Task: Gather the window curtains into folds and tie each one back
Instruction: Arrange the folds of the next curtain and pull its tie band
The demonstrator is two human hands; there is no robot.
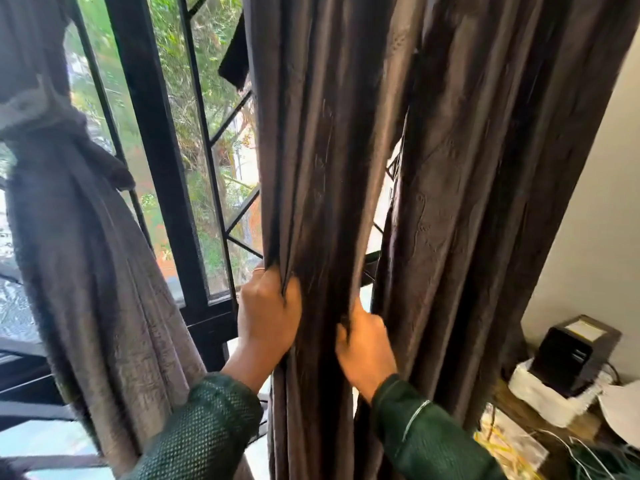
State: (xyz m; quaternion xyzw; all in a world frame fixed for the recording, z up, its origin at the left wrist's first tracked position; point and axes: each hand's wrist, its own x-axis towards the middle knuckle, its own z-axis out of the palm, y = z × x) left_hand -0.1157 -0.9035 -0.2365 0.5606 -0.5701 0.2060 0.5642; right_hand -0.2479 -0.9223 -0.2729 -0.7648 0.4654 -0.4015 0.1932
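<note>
A dark grey-brown curtain [346,150] hung in long folds down the middle of the view, in front of a window with a black frame [152,133] and a diagonal black grille [221,161]. Both hands were on it at about the same height, low in the picture. The left hand [268,313] was closed around the curtain's left edge, with several folds bunched between the fingers and the thumb side pressed against the cloth. The right hand [365,344], just beside it and a little lower, pinched a fold further to the right, its fingers curled into the fabric. Between the two hands the cloth was drawn into narrow pleats. Both arms wore dark green knit sleeves [204,427].

To the right of the held folds, the rest of the same dark drape [485,168] hung loose, with a narrow gap of daylight showing between it and the gathered part.

At the far left a second curtain [86,237], lighter grey, was already gathered and tied at its waist with a knotted band [45,119] of the same cloth, flaring out below the knot.

Green trees showed through the glass. At the lower right, beside a pale wall, a small black box [568,351] sat on white packaging on a cluttered bench [519,441], with thin wires nearby.
</note>
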